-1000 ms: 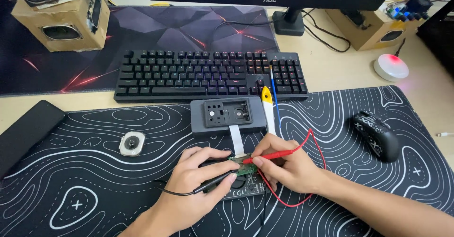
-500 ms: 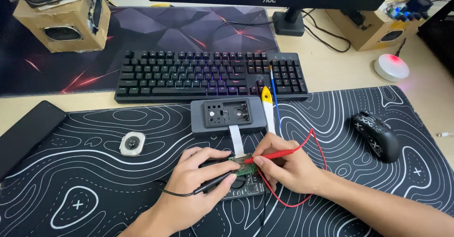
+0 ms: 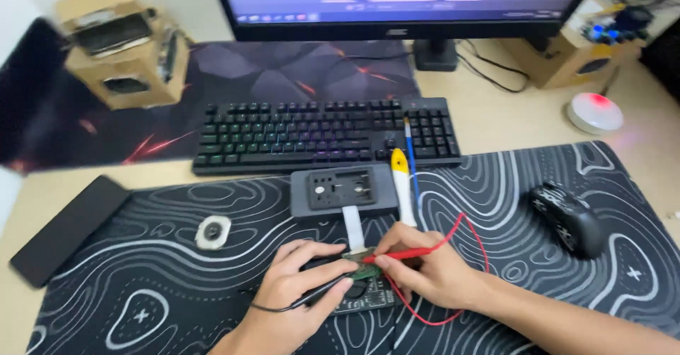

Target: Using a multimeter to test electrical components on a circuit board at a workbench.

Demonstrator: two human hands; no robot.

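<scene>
Lower centre of frame: left hand (image 3: 294, 291) is closed in a pen-style grip on a thin black probe (image 3: 322, 295), tip angled up-right toward a small green circuit board (image 3: 365, 270). Right hand (image 3: 432, 270) is pinched the same way on a red probe (image 3: 400, 254), tip pointing left onto the same board. The two hands sit close together, fingertips nearly meeting over the board. A red lead (image 3: 467, 256) loops up from the red probe and curls back round the right wrist; a black lead trails left from the black probe.

The board lies on a dark flat slab (image 3: 368, 300), partly covered by the fingers. A white flat ribbon (image 3: 353, 227) runs straight up from the board to a grey rectangular unit (image 3: 343, 190) with recessed cut-outs in its top face.

Just right of the grey unit: a yellow-and-white tool (image 3: 401, 185) and a thin blue-handled tool (image 3: 411, 156), both lying up-down, their upper ends over the keyboard (image 3: 326, 134).

All rests on a black desk mat with white contour lines (image 3: 142, 277), matte cloth surface. Open mat to lower left and to the right of the right forearm. A small round white object (image 3: 212, 232) at centre left; a black mouse (image 3: 570, 217) at right; a dark flat slab (image 3: 67, 227) across the mat's left edge.

Upper frame: monitor (image 3: 411, 1), cardboard boxes (image 3: 124, 47) at upper left, a round white puck with red light (image 3: 595, 110) at upper right.
</scene>
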